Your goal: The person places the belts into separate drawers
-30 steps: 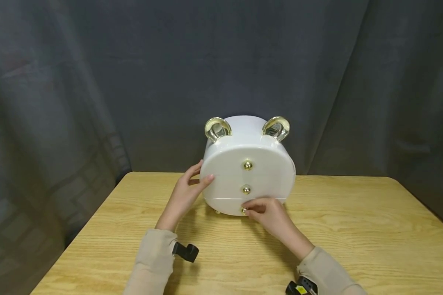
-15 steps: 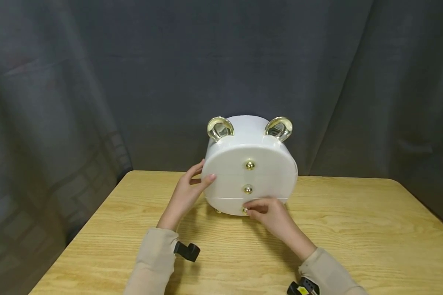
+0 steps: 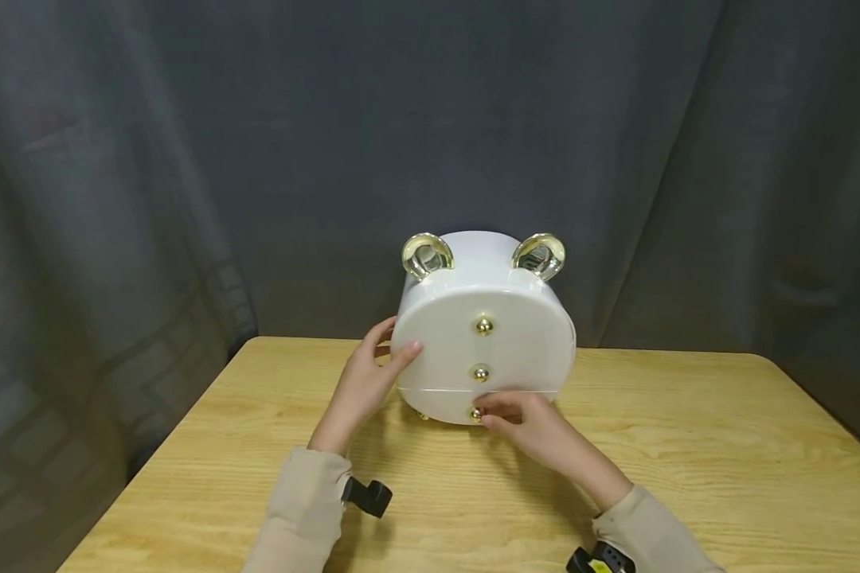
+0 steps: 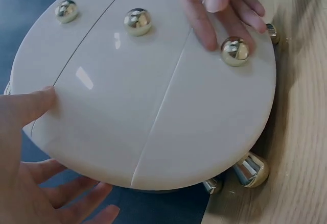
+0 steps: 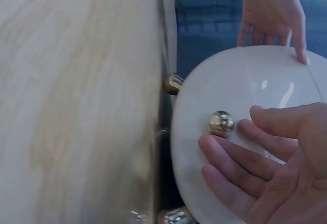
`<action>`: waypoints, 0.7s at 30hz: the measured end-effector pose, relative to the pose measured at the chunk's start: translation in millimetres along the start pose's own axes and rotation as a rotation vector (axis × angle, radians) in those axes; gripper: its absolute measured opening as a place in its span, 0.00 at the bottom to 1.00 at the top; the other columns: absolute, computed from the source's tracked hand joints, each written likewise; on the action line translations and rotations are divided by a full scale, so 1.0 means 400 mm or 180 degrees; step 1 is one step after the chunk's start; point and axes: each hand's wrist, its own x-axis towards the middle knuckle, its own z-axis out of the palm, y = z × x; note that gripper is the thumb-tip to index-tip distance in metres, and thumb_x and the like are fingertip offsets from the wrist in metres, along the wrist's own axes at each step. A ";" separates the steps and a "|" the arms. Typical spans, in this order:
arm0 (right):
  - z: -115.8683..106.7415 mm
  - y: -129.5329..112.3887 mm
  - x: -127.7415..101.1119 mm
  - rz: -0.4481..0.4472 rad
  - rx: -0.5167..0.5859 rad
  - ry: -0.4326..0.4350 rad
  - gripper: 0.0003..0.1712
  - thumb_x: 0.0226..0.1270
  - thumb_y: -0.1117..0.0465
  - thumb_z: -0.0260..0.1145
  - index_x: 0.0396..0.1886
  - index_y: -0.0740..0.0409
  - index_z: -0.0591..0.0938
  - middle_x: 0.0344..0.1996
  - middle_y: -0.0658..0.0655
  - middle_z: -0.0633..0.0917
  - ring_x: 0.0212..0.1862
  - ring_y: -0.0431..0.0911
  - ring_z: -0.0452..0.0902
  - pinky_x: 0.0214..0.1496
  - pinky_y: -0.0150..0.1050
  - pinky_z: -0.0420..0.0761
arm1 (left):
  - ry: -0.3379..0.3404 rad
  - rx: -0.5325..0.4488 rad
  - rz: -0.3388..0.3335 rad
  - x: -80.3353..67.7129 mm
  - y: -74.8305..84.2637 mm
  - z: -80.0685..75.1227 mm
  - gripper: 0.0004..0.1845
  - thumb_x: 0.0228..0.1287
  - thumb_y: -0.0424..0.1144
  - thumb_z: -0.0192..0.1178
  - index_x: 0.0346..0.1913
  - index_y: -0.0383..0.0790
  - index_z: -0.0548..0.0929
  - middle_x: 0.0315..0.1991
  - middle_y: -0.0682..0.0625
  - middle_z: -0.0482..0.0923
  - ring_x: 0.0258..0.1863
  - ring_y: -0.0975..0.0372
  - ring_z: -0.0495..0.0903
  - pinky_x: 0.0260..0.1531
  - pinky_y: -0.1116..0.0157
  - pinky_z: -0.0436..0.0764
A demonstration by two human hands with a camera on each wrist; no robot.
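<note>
A glossy white round drawer box (image 3: 437, 366) with gold bear ears stands on the table, its flat front facing the person. Three gold knobs run down that front in a column. My left hand (image 3: 363, 387) holds the box's left side, thumb on the front face and fingers along the side wall. The right hand (image 3: 533, 427) is at the lowest knob (image 4: 235, 51), on the bottom drawer front (image 4: 204, 112). In the right wrist view its fingers (image 5: 240, 170) lie loosely bent beside the knob, the thumb a little apart from it. All drawers look flush with the front.
Gold feet (image 4: 251, 170) lift the box off the light wooden table (image 3: 688, 446). A dark grey curtain (image 3: 315, 159) hangs close behind the box and along the sides. Both wrists carry small black cameras (image 3: 369, 497).
The head view has shifted slightly, so the box and table sit a little lower in it. Both hands keep their places at the box, and the drawers stay closed.
</note>
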 end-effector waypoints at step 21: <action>-0.078 -0.011 -0.120 0.0292 -0.0237 0.0254 0.17 0.72 0.55 0.65 0.54 0.59 0.85 0.47 0.55 0.87 0.43 0.42 0.83 0.42 0.37 0.81 | 0.0074 0.0838 0.0252 -0.071 -0.016 -0.044 0.36 0.73 0.61 0.51 0.76 0.49 0.59 0.73 0.50 0.62 0.68 0.53 0.67 0.60 0.45 0.71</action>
